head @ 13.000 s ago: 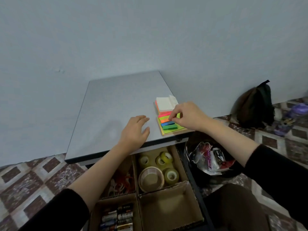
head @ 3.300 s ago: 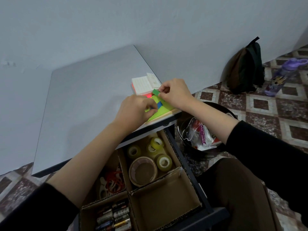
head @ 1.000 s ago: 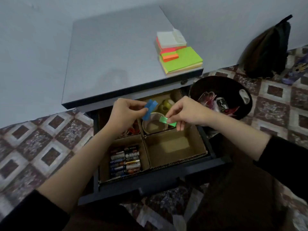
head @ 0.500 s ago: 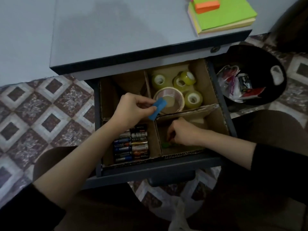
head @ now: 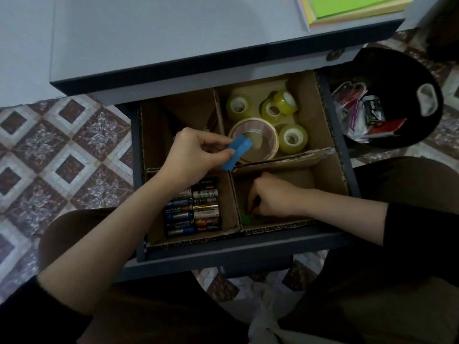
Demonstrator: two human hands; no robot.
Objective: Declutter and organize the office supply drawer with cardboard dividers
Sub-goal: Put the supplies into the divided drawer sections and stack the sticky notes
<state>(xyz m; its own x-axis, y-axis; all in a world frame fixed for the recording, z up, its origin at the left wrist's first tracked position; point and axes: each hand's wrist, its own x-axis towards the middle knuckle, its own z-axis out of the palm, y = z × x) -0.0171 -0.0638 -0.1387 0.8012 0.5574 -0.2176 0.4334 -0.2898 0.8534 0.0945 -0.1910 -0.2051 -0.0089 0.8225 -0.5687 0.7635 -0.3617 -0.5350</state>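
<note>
Pulled out from under the bench (head: 173, 33): the drawer (head: 248, 249), cut by cardboard dividers (head: 230, 194) into 4 compartments. Sorted by kind, plainly: batteries (head: 193, 209) lined up in the near left one, 4 small tape rolls (head: 293, 139) and 1 large tape roll (head: 263, 135) in the far right one. Far left one mostly in shadow, hard to read.

Reaching into the near right compartment with the right hand (head: 275, 199), knuckles up, fingers curled down toward its near left corner, tips at a green tab pad (head: 247, 219). Cannot tell whether pinched or only touched, with the tips hidden in the dark. Set low and into the corner, probably to start a tidy row and spare the room beside it.

Held above the crossing of the dividers in the left hand (head: 191, 157): a blue tab pad (head: 238, 155), fingers clamped on 1 end between thumb and forefinger, the other end jutting over the large tape roll. Raised clear of the boxes, likely waiting its turn for the same compartment, near enough to pass straight down.

Lying at the bench's far right edge: a stack of sticky notes (head: 352, 8), green on top, seemingly next for this compartment. On the floor right of the drawer, a black bin (head: 409, 78) holding wrappers, presumably the discards.
</note>
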